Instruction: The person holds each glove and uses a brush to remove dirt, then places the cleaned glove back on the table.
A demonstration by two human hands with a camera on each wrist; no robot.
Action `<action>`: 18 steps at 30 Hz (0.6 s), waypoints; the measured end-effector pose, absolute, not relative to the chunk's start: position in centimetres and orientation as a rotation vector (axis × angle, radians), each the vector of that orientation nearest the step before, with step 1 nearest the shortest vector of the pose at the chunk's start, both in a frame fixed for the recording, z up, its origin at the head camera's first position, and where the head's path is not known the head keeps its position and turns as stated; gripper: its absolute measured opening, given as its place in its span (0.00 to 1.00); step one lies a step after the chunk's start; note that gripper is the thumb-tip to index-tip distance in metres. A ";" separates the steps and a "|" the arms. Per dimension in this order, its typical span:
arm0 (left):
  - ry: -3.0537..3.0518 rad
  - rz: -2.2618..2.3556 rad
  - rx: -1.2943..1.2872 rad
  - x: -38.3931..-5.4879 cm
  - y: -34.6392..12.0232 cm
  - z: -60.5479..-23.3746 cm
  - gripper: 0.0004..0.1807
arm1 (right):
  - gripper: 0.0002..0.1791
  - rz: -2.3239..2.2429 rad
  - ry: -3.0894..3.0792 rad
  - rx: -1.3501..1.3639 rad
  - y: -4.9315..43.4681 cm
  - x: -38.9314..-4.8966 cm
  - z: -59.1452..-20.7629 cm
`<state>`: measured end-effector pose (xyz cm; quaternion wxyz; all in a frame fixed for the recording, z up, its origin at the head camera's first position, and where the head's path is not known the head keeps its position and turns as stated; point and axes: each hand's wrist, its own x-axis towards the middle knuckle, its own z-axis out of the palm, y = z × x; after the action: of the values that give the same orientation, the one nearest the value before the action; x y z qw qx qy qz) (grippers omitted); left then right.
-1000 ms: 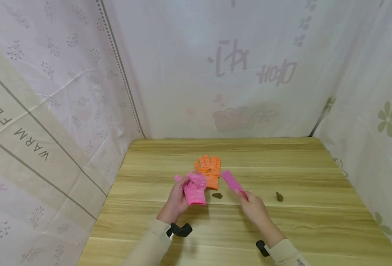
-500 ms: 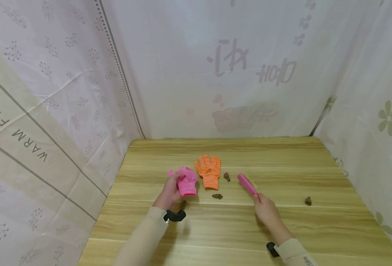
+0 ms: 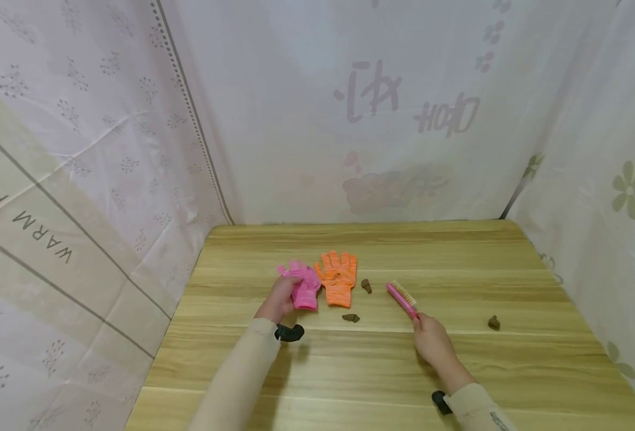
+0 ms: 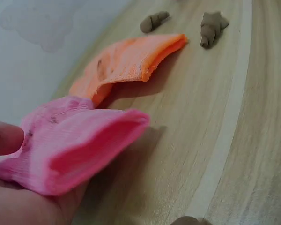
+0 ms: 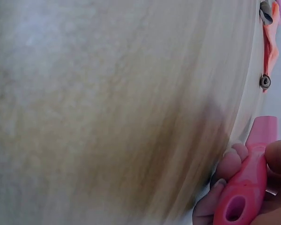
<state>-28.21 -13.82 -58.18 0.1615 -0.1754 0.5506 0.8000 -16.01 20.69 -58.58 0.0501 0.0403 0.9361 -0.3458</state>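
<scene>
My left hand (image 3: 280,298) holds a pink knit glove (image 3: 306,290), with the thumb over its top in the left wrist view. Dark smudges mark the glove (image 4: 61,126), whose cuff opens toward me, close over the table. Just right of it lies an orange knit glove (image 3: 339,281), fingers pointing away, also smudged. My right hand (image 3: 434,344) grips the handle of a pink brush (image 3: 401,296), its pale bristles facing up and to the right. In the right wrist view the handle (image 5: 243,187) shows a hole at its end, with fingers and thumb around it.
Brown twisted lumps lie on the wooden table (image 3: 382,377): one lump (image 3: 366,285) beside the orange glove, another lump (image 3: 351,318) in front of it, and a third lump (image 3: 494,322) farther right. Printed curtains (image 3: 295,120) hang behind and at both sides.
The pink glove has shifted left off the orange glove and lowered beside it. The brush has moved right and turned, so its bristles show. The rightmost brown lump now lies farther right.
</scene>
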 end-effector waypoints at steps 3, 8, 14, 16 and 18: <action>1.647 2.268 -0.572 -28.5 -14.0 -58.6 0.22 | 0.22 -1.060 2.850 0.131 20.6 -16.0 -58.7; 1.752 2.318 -0.613 -28.8 -14.4 -59.4 0.26 | 0.19 -1.062 2.870 0.185 20.6 -16.0 -58.8; 1.997 2.217 -0.668 -28.2 -15.4 -59.8 0.31 | 0.15 -1.019 2.954 0.159 20.5 -15.7 -58.7; 2.085 2.160 -0.668 -27.9 -15.7 -59.9 0.32 | 0.15 -1.008 2.961 0.160 20.4 -15.7 -58.8; 2.151 2.135 -0.646 -27.7 -15.9 -59.8 0.33 | 0.15 -1.000 2.969 0.166 20.4 -15.6 -58.8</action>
<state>-27.69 -15.92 -59.77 0.0215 -0.2086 0.6941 0.6887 -15.62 20.39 -58.76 0.0022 0.0528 0.9464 -0.3186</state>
